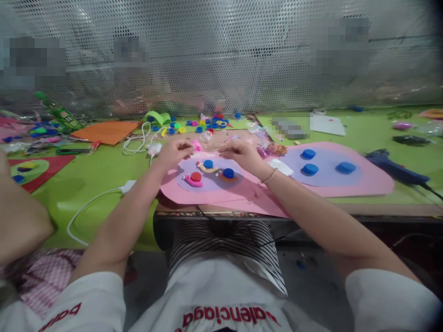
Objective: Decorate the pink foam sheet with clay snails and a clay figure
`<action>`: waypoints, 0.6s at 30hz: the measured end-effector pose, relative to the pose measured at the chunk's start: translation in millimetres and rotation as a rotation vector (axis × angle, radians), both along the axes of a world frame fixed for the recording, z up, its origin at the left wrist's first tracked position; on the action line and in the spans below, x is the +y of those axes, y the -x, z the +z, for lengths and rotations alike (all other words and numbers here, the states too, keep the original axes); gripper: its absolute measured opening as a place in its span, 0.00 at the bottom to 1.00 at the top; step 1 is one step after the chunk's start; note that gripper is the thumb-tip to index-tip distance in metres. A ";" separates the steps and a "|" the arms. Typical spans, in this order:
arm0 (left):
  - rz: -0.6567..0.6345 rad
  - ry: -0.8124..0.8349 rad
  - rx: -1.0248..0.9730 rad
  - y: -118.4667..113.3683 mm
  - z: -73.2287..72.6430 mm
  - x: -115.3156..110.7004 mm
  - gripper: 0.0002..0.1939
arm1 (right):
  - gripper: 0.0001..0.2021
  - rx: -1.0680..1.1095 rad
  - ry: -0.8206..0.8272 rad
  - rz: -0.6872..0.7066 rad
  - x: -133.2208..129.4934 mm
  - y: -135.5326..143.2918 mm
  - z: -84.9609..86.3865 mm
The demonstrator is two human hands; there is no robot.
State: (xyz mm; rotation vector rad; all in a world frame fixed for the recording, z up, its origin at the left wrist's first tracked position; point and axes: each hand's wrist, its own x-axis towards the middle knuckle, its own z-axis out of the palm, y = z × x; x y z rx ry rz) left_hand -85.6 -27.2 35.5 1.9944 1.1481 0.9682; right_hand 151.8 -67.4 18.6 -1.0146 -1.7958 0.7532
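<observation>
Above the back edge of a pink paper sheet [207, 199] are both my hands, a small gap apart. My left hand [177, 153] has its fingers pinched beside a small pink piece; what it holds is too small to name. My right hand [241, 156] is bent inward, thumb and fingers together, its grip too small to make out. On the sheet's purple oval lie a pink snail shape with a red cap [196, 177], a pale yellow one with a blue cap [208, 164] and an orange-brown one with a blue cap [228, 173].
Right of me, another pink sheet [379, 182] holds three blue caps [310, 169], with a blue glue gun [398, 169] beyond. Scattered bottle caps [216, 123] lie at the back. White cables [90, 203], orange paper [106, 131] and another person's arm [22, 221] are at left.
</observation>
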 end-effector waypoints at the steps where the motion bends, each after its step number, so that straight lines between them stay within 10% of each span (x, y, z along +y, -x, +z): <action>1: -0.009 -0.004 0.033 -0.9 -0.2 -1.7 0.11 | 0.08 0.005 0.019 0.007 1.0 1.0 -2.7; 18: -0.110 -0.334 0.534 -7.7 -2.4 -15.6 0.14 | 0.10 0.054 0.172 0.105 -3.5 1.9 -3.6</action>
